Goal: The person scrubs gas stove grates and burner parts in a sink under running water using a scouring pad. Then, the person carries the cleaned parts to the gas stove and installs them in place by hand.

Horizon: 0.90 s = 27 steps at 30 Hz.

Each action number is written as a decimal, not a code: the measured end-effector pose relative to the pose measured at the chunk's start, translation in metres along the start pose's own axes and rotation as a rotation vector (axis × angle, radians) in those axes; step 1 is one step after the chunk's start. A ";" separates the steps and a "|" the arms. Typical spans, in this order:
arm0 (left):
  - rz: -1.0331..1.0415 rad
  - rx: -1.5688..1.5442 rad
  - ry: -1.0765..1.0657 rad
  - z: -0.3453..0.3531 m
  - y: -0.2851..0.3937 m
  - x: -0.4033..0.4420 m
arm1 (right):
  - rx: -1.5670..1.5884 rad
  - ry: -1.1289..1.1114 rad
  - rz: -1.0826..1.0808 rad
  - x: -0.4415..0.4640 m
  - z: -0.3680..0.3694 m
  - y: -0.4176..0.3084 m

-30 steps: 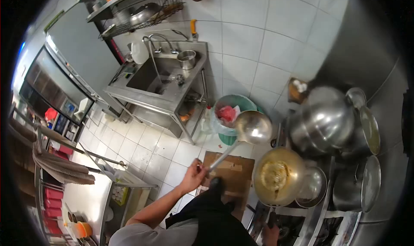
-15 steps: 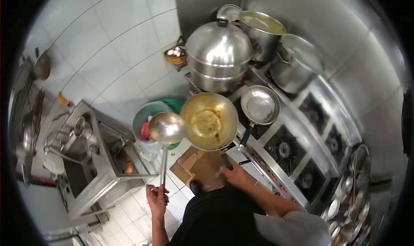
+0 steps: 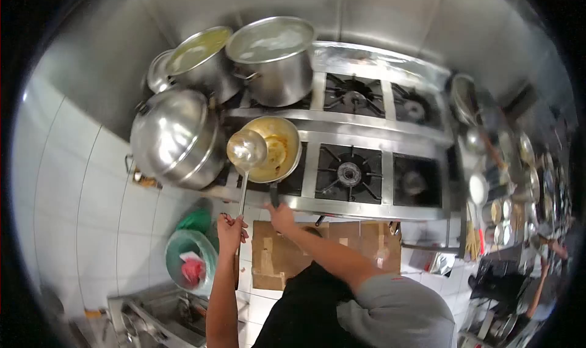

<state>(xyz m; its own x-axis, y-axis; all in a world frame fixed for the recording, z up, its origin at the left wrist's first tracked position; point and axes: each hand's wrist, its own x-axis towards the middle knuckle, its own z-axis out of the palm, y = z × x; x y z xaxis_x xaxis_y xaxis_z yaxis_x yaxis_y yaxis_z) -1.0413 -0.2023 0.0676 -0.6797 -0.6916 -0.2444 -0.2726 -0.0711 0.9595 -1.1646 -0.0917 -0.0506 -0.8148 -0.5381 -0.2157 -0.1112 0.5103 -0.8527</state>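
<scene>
My left hand (image 3: pixel 231 232) is closed round the long handle of a metal ladle (image 3: pixel 247 149), whose round bowl overlaps the left side of a pan. My right hand (image 3: pixel 281 218) grips the dark handle of that yellowish, stained pan (image 3: pixel 279 145), which is over the front left of the stove (image 3: pixel 390 212). Whether the ladle bowl touches the pan, I cannot tell. A domed steel steamer (image 3: pixel 174 137) stands just left of the pan.
Behind the pan are two large pots (image 3: pixel 274 73), (image 3: pixel 204 58). A lined green bin (image 3: pixel 210 253) is at lower left, beside cardboard (image 3: pixel 342 235) on the floor. Utensils (image 3: pixel 503 165) crowd the right side. Another person (image 3: pixel 537 287) is at far right.
The view has swung from the sink towards the stove. The pan, held by my right hand, is now over the stove where the smaller frying pan was. The ladle has moved over the pan's left side.
</scene>
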 end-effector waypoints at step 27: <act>-0.290 0.178 -0.249 0.005 -0.054 0.158 | 0.533 -0.295 0.288 -0.014 -0.065 0.028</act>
<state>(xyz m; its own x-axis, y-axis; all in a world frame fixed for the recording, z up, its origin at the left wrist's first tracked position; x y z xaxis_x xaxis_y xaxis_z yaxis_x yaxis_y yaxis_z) -1.1373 -0.3036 -0.0235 -0.6952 -0.4648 -0.5484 -0.5756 -0.0969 0.8119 -1.1928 -0.0262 -0.0401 -0.5721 -0.6293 -0.5260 0.4450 0.3006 -0.8436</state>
